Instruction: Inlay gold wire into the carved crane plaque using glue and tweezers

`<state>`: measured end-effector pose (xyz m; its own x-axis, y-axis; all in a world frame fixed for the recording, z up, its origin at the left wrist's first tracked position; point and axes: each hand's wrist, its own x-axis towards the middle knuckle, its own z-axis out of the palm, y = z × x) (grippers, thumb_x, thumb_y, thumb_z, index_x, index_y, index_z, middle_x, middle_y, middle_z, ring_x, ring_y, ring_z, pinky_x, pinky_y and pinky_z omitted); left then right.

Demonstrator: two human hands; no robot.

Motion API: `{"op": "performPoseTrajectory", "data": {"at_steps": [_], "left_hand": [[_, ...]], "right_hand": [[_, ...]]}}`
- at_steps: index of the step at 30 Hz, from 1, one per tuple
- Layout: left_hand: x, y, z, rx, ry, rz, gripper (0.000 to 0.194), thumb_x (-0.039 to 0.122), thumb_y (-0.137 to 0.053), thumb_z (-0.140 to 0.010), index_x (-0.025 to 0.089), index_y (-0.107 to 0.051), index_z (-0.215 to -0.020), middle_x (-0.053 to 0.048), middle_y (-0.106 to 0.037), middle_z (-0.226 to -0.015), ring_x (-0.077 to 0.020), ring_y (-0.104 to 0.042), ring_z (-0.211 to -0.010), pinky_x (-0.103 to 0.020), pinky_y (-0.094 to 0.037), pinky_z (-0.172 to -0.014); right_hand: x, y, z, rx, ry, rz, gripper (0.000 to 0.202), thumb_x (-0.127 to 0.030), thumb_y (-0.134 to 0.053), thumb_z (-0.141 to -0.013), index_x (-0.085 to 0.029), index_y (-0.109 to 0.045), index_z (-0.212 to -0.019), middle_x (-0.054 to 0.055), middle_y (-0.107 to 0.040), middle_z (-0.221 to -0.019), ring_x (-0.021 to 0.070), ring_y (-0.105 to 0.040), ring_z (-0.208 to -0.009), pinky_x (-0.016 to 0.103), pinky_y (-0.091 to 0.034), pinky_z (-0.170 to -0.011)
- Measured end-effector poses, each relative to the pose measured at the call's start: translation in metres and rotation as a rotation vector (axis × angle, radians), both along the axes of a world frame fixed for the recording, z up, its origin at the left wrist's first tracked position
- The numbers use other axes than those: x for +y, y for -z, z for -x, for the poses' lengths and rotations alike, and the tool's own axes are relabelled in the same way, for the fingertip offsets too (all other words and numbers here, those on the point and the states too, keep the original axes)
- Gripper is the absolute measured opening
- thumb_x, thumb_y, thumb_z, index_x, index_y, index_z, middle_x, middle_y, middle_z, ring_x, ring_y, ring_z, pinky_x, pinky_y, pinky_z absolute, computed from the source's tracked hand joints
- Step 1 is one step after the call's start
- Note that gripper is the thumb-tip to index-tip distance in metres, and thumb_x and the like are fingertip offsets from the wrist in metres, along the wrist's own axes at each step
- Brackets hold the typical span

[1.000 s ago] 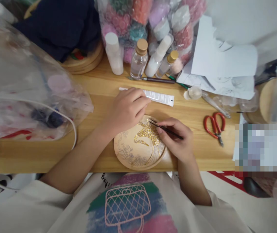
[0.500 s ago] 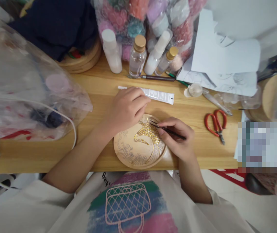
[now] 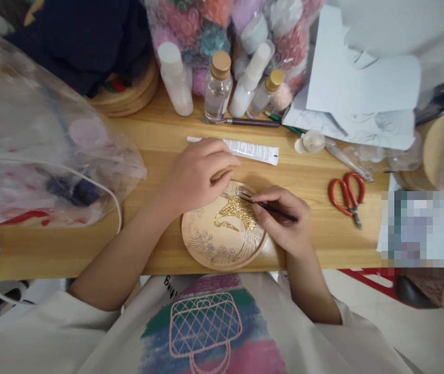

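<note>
A round wooden plate (image 3: pixel 206 223) lies near the table's front edge, with a bird in gold lines and grey outlines of waves. My right hand (image 3: pixel 286 218) grips dark tweezers (image 3: pixel 274 210) at the plate's right side; their tips touch or hover over the gold bird's upper part. My left hand (image 3: pixel 206 169) rests over the plate's upper left rim, its fingers bent and the thumb apart from them. Nothing shows between those fingers. Behind this hand lies a white tube (image 3: pixel 255 151), partly covered by it.
Bottles (image 3: pixel 217 93) stand along the back before bubble-wrapped items. Red-handled pliers (image 3: pixel 348 200) lie to the right, below papers (image 3: pixel 362 93) and a clear-handled tool. A plastic bag (image 3: pixel 50 156) and white cable fill the left side.
The left thumb and fingers have parted slightly, with the hand a little further left. The right hand and tweezers have barely moved. The whole view has shifted slightly.
</note>
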<state>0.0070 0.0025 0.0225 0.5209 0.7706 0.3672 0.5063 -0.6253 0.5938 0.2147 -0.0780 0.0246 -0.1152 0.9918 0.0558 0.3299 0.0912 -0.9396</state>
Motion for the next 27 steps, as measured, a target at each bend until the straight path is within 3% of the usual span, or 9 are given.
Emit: {"op": "performPoseTrajectory", "data": {"at_steps": [6,13,19,22,24,27], "left_hand": [[0.002,-0.007,0.005,-0.075,0.139,0.132,0.009,0.018,-0.061,-0.089,0.021,-0.067,-0.083,-0.003,-0.067,-0.093,-0.0177,-0.062,-0.091,-0.034,-0.050,-0.083],[0.001,-0.006,0.004,-0.015,0.152,0.165,0.014,0.023,-0.063,-0.088,0.027,-0.067,-0.075,-0.004,-0.068,-0.095,-0.0215,-0.060,-0.092,-0.041,-0.052,-0.082],[0.001,-0.004,0.004,-0.008,0.188,0.148,0.010,0.024,-0.065,-0.086,0.024,-0.068,-0.077,-0.006,-0.067,-0.094,-0.0203,-0.060,-0.090,-0.041,-0.053,-0.082],[0.000,-0.003,0.003,-0.035,0.149,0.164,0.005,0.022,-0.064,-0.087,0.022,-0.068,-0.089,-0.005,-0.068,-0.096,-0.0191,-0.062,-0.091,-0.038,-0.053,-0.083],[-0.002,-0.001,0.002,-0.046,0.114,0.182,0.012,0.020,-0.061,-0.088,0.020,-0.067,-0.098,-0.005,-0.069,-0.098,-0.0178,-0.063,-0.090,-0.035,-0.053,-0.081],[-0.003,0.001,0.001,-0.007,0.135,0.164,0.012,0.021,-0.057,-0.093,0.018,-0.069,-0.093,-0.004,-0.070,-0.093,-0.0157,-0.064,-0.085,-0.030,-0.052,-0.077]], "right_hand": [[0.000,0.000,0.000,-0.016,-0.001,-0.006,0.009,-0.015,-0.068,-0.084,-0.022,-0.070,-0.090,0.000,-0.067,-0.078,0.0124,-0.063,-0.069,0.025,-0.049,-0.061],[0.000,-0.001,0.001,-0.020,0.028,-0.002,0.006,-0.019,-0.068,-0.084,-0.022,-0.070,-0.089,0.001,-0.069,-0.079,0.0133,-0.065,-0.070,0.026,-0.052,-0.061],[-0.001,-0.001,0.000,-0.005,0.175,-0.050,0.013,-0.023,-0.069,-0.085,-0.024,-0.072,-0.098,0.001,-0.073,-0.087,0.0132,-0.067,-0.073,0.027,-0.056,-0.065],[-0.003,-0.002,-0.002,-0.037,0.214,-0.082,0.016,-0.023,-0.072,-0.085,-0.026,-0.073,-0.101,0.002,-0.074,-0.092,0.0151,-0.068,-0.082,0.030,-0.057,-0.073],[-0.005,-0.002,-0.002,-0.036,0.266,-0.120,0.017,-0.022,-0.072,-0.084,-0.027,-0.074,-0.101,0.001,-0.073,-0.090,0.0151,-0.068,-0.084,0.031,-0.057,-0.074],[-0.011,-0.003,0.000,-0.051,0.348,-0.161,0.016,-0.022,-0.071,-0.086,-0.027,-0.073,-0.101,0.001,-0.071,-0.089,0.0150,-0.068,-0.084,0.030,-0.058,-0.072]]}}
